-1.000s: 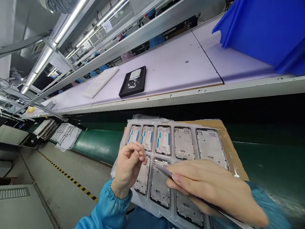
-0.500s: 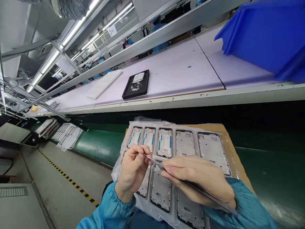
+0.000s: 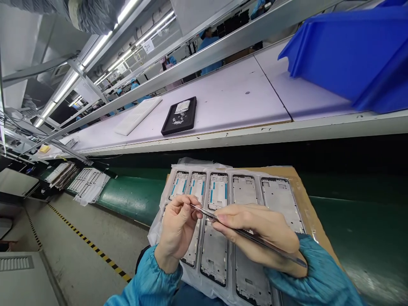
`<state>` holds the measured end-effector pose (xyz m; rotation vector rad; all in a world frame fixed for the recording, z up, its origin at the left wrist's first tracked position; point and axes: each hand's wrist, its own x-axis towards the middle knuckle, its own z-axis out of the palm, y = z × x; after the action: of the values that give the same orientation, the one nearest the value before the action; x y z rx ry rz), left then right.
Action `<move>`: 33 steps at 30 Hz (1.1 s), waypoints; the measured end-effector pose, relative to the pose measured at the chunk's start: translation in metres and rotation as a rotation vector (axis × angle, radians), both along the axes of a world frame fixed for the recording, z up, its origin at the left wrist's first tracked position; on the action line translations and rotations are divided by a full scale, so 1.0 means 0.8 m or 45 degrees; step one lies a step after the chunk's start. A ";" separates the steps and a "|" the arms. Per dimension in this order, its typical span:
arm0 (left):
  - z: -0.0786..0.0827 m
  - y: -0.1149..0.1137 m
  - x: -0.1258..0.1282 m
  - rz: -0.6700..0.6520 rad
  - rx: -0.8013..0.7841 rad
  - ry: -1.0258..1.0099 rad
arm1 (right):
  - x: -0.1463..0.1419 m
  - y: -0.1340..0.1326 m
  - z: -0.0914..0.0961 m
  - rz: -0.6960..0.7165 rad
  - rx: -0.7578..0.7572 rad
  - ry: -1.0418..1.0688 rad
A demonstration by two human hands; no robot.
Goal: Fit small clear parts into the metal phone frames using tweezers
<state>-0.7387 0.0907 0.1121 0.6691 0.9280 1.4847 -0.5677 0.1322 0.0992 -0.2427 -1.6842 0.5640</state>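
Observation:
My right hand (image 3: 255, 233) grips metal tweezers (image 3: 248, 236) whose tips point left, up to the pinched fingertips of my left hand (image 3: 178, 227). What the left fingers pinch is too small to make out. Both hands hover over a clear plastic tray (image 3: 287, 204) holding two rows of phone frames (image 3: 244, 189). The three frames at the upper left (image 3: 197, 187) carry blue strips; the others are bare. The tray lies on a cardboard sheet (image 3: 307, 199). Both wrists are in blue sleeves.
A green conveyor belt (image 3: 134, 193) runs under the tray. Behind it, a pale bench (image 3: 229, 93) bears a black tray of small parts (image 3: 178, 115), a white tray (image 3: 137, 114) and a blue bin (image 3: 344, 55). More frame trays (image 3: 86, 182) lie left. People in blue work beyond.
My right hand drew in toward me and slightly left with the tweezers, bringing their tips up to my left fingertips. The left hand rose a little.

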 end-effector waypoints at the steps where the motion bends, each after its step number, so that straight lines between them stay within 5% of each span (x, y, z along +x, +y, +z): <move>1: 0.000 0.000 0.000 0.008 -0.006 0.006 | 0.000 0.000 0.000 -0.006 -0.008 -0.001; 10: 0.003 -0.001 0.006 0.017 0.047 0.026 | 0.002 0.005 -0.005 0.093 -0.086 0.050; 15: 0.013 -0.006 0.007 0.045 0.136 0.122 | 0.005 0.013 -0.006 0.335 -0.234 0.169; 26: 0.021 -0.029 0.004 0.239 0.503 0.482 | 0.013 0.012 -0.001 0.536 -0.351 0.278; 33: 0.024 -0.036 0.009 0.112 0.363 0.396 | 0.004 0.012 -0.011 0.550 -0.390 0.326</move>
<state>-0.7315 0.0619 0.1312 1.1030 0.9980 1.6367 -0.5644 0.1421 0.0906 -0.0195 -1.3990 1.1310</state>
